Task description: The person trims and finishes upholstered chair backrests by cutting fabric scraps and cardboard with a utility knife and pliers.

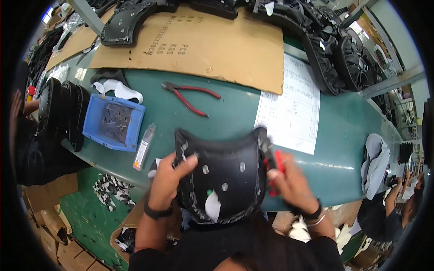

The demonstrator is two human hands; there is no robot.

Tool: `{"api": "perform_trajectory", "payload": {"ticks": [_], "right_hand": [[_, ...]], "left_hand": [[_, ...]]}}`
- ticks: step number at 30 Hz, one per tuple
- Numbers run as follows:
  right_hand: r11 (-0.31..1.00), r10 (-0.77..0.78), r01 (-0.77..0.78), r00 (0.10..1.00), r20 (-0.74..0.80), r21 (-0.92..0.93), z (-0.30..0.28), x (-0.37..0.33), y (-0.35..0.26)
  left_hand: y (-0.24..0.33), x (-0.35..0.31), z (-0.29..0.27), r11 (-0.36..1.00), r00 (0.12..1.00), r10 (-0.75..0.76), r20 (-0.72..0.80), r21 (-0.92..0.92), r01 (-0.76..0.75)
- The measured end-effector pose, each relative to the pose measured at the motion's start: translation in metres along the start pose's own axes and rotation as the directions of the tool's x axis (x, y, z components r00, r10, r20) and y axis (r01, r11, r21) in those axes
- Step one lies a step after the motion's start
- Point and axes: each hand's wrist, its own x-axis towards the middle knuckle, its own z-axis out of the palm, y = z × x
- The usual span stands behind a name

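Note:
A black curved panel [228, 176] with stapled edges and small pale oval spots stands before me at the table's near edge. A white scrap [213, 206] hangs on its lower part. My left hand [169, 178] grips the panel's left edge, thumb on its face. My right hand [291, 183] is closed round a red-handled plier-like tool [274, 167] whose dark head is at the panel's right edge; motion blurs it. Beyond the panel lie red-handled cutting pliers [190, 94]. A utility knife [144, 147] lies left of the panel.
A blue bin [137, 128] of small metal pieces sits at the left, beside stacked black parts [58, 110]. Flat cardboard [221, 49] and a printed sheet [300, 104] cover the far side. Black padded parts [327, 49] are heaped far right; grey fabric [374, 165] lies at the right edge.

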Motion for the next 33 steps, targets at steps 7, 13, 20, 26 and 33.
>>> {"api": "perform_trajectory", "payload": {"ticks": [7, 13, 20, 26, 33], "right_hand": [[0.95, -0.031, 0.123, 0.952, -0.305, 0.288, -0.102, 0.203, 0.026], [0.572, 0.228, 0.187, 0.899, -0.374, 0.798, -0.127, 0.353, 0.096], [0.27, 0.375, 0.463, 0.757, -0.535, 0.844, -0.067, 0.31, 0.062], [0.184, 0.414, 0.074, 0.898, -0.146, 0.98, 0.051, 0.075, -0.009], [0.667, 0.395, 0.041, 0.827, -0.401, 0.744, -0.007, -0.018, 0.022]], "left_hand": [[0.084, 0.08, -0.022, 0.734, 0.885, 0.434, -0.171, -0.502, -0.457], [0.056, 0.032, 0.0, 0.741, 0.5, -0.133, 0.856, 0.421, -0.524], [0.062, 0.033, 0.026, 0.983, 0.955, 0.032, 0.293, 0.164, -0.083], [0.011, 0.083, 0.11, 0.916, 0.985, 0.09, 0.147, -0.401, -0.024], [0.033, 0.052, 0.036, 0.998, 0.964, -0.056, 0.26, 0.056, 0.042]]}}
